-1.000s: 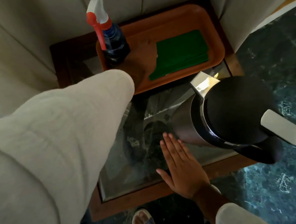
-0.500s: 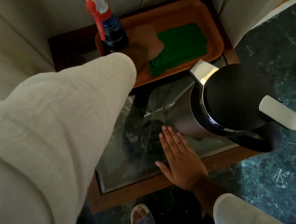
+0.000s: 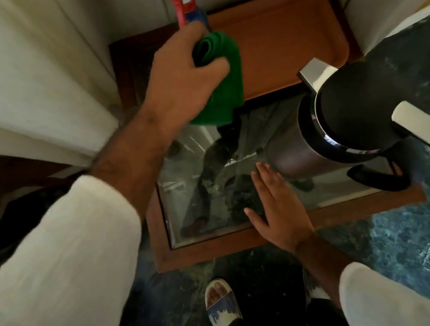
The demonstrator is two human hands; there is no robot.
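My left hand (image 3: 180,77) grips a bunched green cloth (image 3: 218,91) and holds it in the air over the near edge of the orange tray (image 3: 287,35), above the glass tabletop (image 3: 205,180). My right hand (image 3: 276,204) lies flat with straight fingers on the glass near the table's front wooden frame. Its fingertips come close to the base of a dark steel electric kettle (image 3: 340,124), which stands on the right of the table.
A spray bottle (image 3: 185,5) with a red and white trigger stands at the tray's back left corner, partly behind my left hand. Pale curtains or upholstery close in on the left, back and right. My sandalled foot (image 3: 221,304) is on the dark green marble floor.
My left hand has picked the green cloth off the tray and drawn it back toward me. The tray now lies bare. My right hand has stayed flat on the glass.
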